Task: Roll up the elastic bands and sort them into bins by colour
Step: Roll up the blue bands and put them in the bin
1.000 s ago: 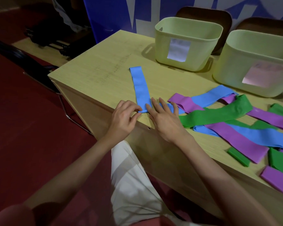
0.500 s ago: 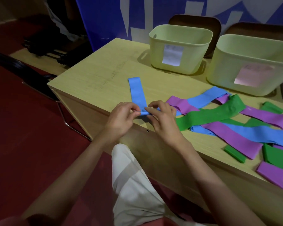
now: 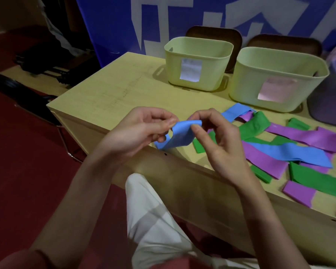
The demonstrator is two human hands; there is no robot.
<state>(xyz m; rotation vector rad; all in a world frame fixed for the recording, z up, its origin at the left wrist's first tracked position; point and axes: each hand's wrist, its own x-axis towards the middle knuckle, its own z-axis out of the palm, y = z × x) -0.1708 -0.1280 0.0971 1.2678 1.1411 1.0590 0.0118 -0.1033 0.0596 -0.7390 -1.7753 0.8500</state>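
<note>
Wooden table (image 3: pixel 113 90) (2 pale-green bins (image 3: pixel 197 63)) on dark red floor (image 3: pixel 23 162)

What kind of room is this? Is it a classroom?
Hard to say; perhaps an activity room or event hall. A wooden table holds labelled sorting bins, with a big blue printed banner and chairs behind.
</note>
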